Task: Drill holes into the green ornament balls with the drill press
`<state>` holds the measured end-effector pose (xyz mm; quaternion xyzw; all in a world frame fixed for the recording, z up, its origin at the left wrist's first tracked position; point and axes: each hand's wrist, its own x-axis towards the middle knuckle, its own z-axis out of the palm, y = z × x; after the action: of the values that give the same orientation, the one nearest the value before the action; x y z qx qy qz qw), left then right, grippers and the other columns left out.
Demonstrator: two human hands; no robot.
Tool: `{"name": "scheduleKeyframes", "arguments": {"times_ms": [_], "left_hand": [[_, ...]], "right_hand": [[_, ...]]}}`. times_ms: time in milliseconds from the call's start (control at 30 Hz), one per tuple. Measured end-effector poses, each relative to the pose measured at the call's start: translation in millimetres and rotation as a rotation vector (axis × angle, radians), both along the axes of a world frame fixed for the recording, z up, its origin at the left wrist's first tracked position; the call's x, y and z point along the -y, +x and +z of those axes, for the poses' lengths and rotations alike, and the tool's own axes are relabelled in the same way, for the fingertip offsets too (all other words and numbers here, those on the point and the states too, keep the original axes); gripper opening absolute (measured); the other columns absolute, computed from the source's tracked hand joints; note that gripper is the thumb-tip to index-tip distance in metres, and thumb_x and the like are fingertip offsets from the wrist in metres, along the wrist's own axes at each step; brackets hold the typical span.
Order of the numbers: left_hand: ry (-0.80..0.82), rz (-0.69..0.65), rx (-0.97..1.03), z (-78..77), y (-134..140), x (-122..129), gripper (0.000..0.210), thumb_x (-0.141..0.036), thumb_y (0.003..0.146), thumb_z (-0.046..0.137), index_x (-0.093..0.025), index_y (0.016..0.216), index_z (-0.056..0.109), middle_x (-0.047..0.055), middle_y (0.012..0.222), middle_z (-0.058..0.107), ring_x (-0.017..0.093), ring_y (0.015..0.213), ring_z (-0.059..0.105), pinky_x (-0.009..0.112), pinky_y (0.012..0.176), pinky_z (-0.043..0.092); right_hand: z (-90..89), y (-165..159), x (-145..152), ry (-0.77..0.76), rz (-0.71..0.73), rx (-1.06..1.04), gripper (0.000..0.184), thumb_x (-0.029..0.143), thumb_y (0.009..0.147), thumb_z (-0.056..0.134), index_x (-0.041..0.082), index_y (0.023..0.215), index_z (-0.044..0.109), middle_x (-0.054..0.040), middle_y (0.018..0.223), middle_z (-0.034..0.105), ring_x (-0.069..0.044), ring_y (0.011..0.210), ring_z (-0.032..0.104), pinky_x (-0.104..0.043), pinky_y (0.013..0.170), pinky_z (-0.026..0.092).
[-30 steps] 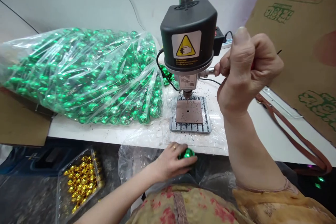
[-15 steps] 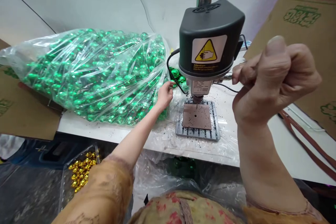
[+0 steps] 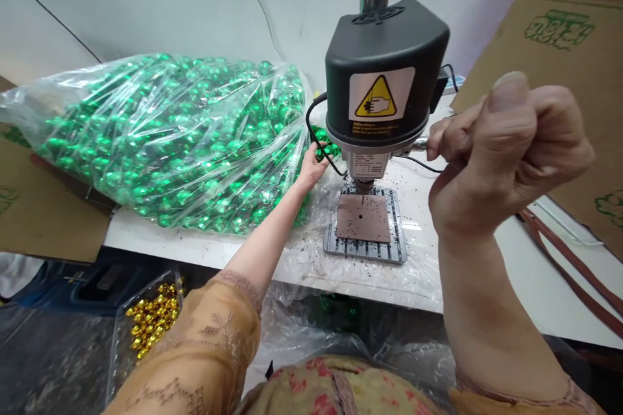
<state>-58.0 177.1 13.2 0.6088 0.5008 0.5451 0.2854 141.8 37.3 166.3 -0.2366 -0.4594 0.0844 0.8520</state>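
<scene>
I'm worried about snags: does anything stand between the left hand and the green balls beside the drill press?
Partly: a black cable loops in front of the green balls, right at the left hand; whether it touches is unclear.

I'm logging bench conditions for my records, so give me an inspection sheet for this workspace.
Surface: white table, partly under clear film.
Job's things: black drill; brown pad with a hole, on a metal base; bag of green balls.
Clutter: dark crumbs on pad, base and table; brown strap at right.
Hands: left hand at green balls between bag and drill, grip unclear; right hand closed on the drill's handle.
Cables: one black cable loops at the drill's left; another lies to its right.
Surroundings: wall behind; cardboard boxes left and right; tub of gold balls lower down at left.
</scene>
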Motion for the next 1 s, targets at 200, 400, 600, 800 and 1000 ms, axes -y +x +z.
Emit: {"name": "scheduleKeyframes", "arguments": {"times_ms": [200,400,600,800,1000], "left_hand": [[-0.132,-0.033,0.415,23.6,-24.6,70.7,0.048,-0.036,0.078,0.081,-0.026,0.118,0.056,-0.002,0.090,0.064,0.012,0.075,0.067,0.029,0.075,0.060],[-0.337,-0.189,0.760,39.7,-12.7,142.6,0.048,-0.043,0.082,0.077,-0.026,0.122,0.055,0.003,0.101,0.072,0.017,0.083,0.074,0.027,0.071,0.058],[-0.384,-0.205,0.627,20.1,14.2,166.6,0.060,-0.044,0.074,0.087,-0.024,0.121,0.056,0.002,0.099,0.073,0.015,0.074,0.071,0.027,0.067,0.055],[-0.283,-0.161,0.307,-10.3,28.5,153.1,0.062,-0.051,0.070,0.089,-0.021,0.115,0.059,0.004,0.100,0.074,0.016,0.092,0.069,0.028,0.082,0.052],[-0.235,-0.210,0.117,-16.1,33.1,144.1,0.058,-0.049,0.077,0.084,-0.020,0.121,0.060,0.007,0.106,0.074,0.017,0.090,0.067,0.028,0.077,0.050]], "right_hand": [[-2.4,2.1,0.2,0.012,0.017,0.023,0.043,0.033,0.092,0.061,0.023,0.059,0.036,0.0063,0.053,0.031,-0.006,0.045,0.033,-0.029,0.048,0.032],[-1.8,0.8,5.2,-0.020,0.031,0.029,0.044,0.035,0.093,0.059,0.023,0.060,0.032,0.0059,0.054,0.029,-0.006,0.047,0.036,-0.028,0.049,0.033],[-3.2,2.6,1.7,0.002,0.032,0.050,0.043,0.034,0.094,0.060,0.024,0.062,0.031,0.0066,0.056,0.027,-0.006,0.046,0.037,-0.029,0.049,0.033],[-4.7,4.4,-0.6,0.012,0.061,0.045,0.041,0.038,0.092,0.062,0.025,0.062,0.037,0.0078,0.051,0.032,-0.008,0.043,0.038,-0.032,0.046,0.031],[-5.2,3.4,-1.2,0.017,0.057,0.052,0.045,0.039,0.093,0.061,0.023,0.063,0.031,0.0090,0.053,0.032,-0.003,0.044,0.040,-0.027,0.049,0.033]]}}
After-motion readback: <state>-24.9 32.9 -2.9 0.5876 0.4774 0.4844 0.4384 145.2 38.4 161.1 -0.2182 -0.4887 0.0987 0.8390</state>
